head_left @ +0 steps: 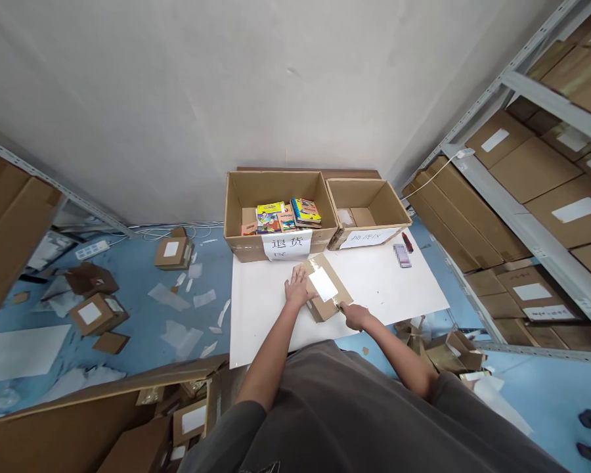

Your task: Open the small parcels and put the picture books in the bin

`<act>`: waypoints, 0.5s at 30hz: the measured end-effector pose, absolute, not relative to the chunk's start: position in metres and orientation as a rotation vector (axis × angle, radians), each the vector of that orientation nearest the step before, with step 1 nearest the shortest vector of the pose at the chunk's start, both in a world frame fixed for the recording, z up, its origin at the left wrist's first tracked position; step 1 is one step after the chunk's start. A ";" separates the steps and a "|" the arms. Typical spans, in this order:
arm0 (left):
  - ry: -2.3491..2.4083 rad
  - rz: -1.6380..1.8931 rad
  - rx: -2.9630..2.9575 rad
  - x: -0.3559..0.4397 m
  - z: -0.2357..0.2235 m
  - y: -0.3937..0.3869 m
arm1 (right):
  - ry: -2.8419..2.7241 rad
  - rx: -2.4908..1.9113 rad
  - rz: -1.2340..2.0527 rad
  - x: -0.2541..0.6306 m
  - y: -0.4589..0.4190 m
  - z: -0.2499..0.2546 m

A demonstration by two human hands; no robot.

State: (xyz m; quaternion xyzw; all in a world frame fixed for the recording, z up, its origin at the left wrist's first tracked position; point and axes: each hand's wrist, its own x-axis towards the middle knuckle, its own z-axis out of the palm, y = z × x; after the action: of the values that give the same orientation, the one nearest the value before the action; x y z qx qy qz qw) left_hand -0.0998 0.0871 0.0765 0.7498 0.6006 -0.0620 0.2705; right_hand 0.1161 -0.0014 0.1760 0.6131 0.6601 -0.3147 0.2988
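A taped cardboard box [339, 273] with a white label [323, 284] lies at an angle on the white tabletop [256, 295]. My left hand [297, 288] rests on the box's left side, fingers spread. At its near right edge, by a strip of tape, my right hand [356, 316] is closed. A small dark tip shows at those fingers, but I cannot make out what it belongs to. Behind the box stand a large open carton [236, 244] with colourful books [270, 218] and a smaller open carton [398, 213] with some packages inside.
A red and black tool [406, 243] and a blurred purple item [402, 255] lie on the table's right. Shelves of cartons [536, 164] rise at right. Boxes [173, 252] and paper scraps [204, 299] litter the blue floor. A big carton [103, 387] stands at lower left.
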 end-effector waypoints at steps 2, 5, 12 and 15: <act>1.620 -0.170 2.032 -0.099 0.076 0.088 | 1.753 1.633 -0.875 0.123 -0.002 0.179; 1.628 -0.154 2.042 -0.096 0.077 0.089 | 1.767 1.701 -0.931 0.147 -0.012 0.177; 1.015 -0.062 2.506 -0.077 0.083 0.091 | 1.587 2.668 -1.191 0.187 -0.043 0.113; 0.673 -0.230 2.600 -0.067 0.085 0.090 | 1.219 3.071 -1.441 0.174 -0.038 0.074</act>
State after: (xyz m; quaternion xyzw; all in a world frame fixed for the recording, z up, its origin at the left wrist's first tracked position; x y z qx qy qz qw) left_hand -0.0671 0.0901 0.0849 0.9407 0.2435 -0.0833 0.2210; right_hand 0.1740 -0.0376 0.0737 0.8292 0.3291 -0.3892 -0.2295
